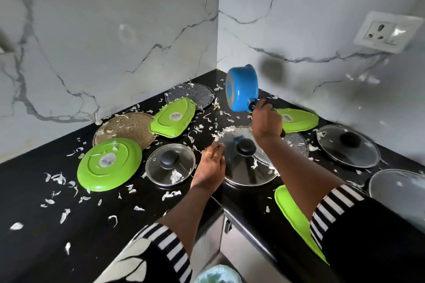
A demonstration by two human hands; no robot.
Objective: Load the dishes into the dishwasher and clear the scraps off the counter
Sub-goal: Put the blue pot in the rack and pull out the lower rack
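Note:
My right hand [266, 119] grips the black handle of a blue saucepan [241, 87] and holds it tipped on its side above the black counter [34, 190] near the corner. My left hand [211, 165] rests with fingers apart on the rim of a large steel lid [232, 167] with a black knob. A round green plate [108, 164] lies upside down at the left, a green oval plate [172, 117] beyond it, another green plate [296, 119] behind my right hand. White peel scraps [57, 178] are scattered all over the counter.
A small glass lid [170, 164] sits left of the steel lid, a larger glass lid [347, 146] at the right. A round woven mat [124, 128] and speckled grey discs [189, 94] lie near the wall. Another green plate [292, 211] lies under my right arm. A wall socket [386, 32] is upper right.

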